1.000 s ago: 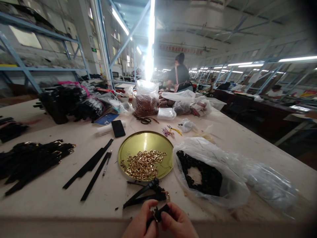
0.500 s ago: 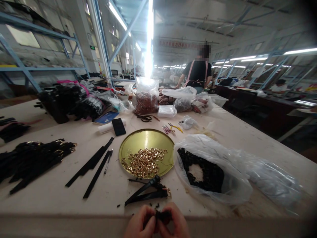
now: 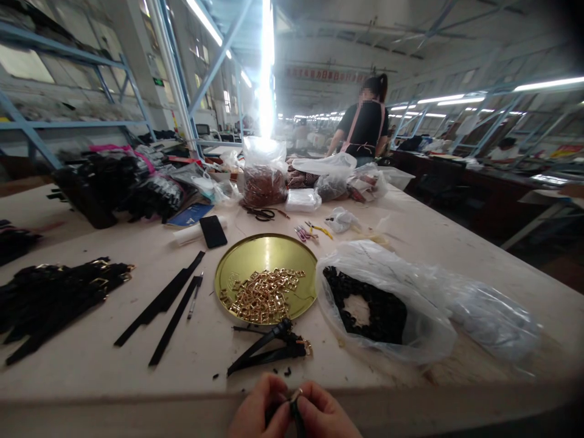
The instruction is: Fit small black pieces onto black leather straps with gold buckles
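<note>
pale worktable (image 3: 410, 243), gold tray (image 3: 267, 255), black straps (image 3: 159, 301), plastic bag (image 3: 429, 304), phone (image 3: 213, 231)

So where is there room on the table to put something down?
Bare table lies in front of the two loose straps, and more at the far right beyond the clear bag. It is crowded around the gold tray, the strap pile at left, and the bags at the far end.
</note>
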Demonstrator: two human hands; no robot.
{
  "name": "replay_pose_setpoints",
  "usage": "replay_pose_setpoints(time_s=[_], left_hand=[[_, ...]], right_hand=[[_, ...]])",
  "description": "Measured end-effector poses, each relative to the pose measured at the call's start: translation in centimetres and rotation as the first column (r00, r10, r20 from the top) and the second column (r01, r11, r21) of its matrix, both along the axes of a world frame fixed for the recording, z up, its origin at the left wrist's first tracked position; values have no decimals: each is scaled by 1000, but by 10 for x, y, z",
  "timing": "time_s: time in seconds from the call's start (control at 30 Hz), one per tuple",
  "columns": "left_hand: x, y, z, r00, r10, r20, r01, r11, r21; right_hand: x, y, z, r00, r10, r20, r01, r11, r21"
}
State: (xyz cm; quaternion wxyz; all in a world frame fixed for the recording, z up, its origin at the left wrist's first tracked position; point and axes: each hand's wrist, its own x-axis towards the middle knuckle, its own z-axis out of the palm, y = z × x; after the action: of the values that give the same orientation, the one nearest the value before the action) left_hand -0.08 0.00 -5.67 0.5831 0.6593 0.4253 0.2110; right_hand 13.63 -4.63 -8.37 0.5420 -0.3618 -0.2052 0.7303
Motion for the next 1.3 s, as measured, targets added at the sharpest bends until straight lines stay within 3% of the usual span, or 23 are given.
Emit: replay_pose_setpoints(time_s=[0.13, 0.23, 0.37, 0.47, 0.53, 0.67, 0.77, 0.93, 1.03, 1.17, 1.3], left_hand=[[4, 0, -7, 999, -24, -46, 25, 1000, 15], [4, -1, -3, 993, -93, -78, 93, 996, 1], [1, -2, 5, 989, -142, 38, 144, 989, -39], [0, -1, 2, 984, -130, 119, 142, 985, -94], [-1, 0, -1, 989, -135, 60, 141, 982, -126], [-3, -1, -2, 992, -119, -52, 110, 982, -154], [-4, -2, 3, 993, -106, -47, 96, 977, -189], [-6, -1, 12, 990, -143, 9, 141, 967, -214], [-10, 0, 13, 988, -146, 42, 152, 927, -343], [-13, -2, 10, 992, -122, -41, 84, 852, -516], [-7, -5, 7, 995, -74, -62, 34, 871, -491]], right_hand=[[1, -1, -8, 996, -84, -27, 83, 996, -37], [6, 0, -10, 964, -208, 164, 214, 977, -20], [10, -1, -2, 773, -367, 517, 346, 927, 142], [8, -3, 3, 623, -463, 631, 326, 887, 328], [7, -3, 2, 653, -435, 620, 302, 900, 313], [9, -3, -4, 923, -153, 353, 168, 986, -10], [9, -3, -2, 987, -22, 157, 38, 994, -99], [11, -5, 5, 934, -7, 358, -3, 1000, 29], [16, -6, 5, 911, 26, 411, -24, 1000, -10], [15, -8, 6, 886, 29, 463, -20, 1000, -23], [10, -12, 9, 790, -18, 612, 6, 1000, 22]])
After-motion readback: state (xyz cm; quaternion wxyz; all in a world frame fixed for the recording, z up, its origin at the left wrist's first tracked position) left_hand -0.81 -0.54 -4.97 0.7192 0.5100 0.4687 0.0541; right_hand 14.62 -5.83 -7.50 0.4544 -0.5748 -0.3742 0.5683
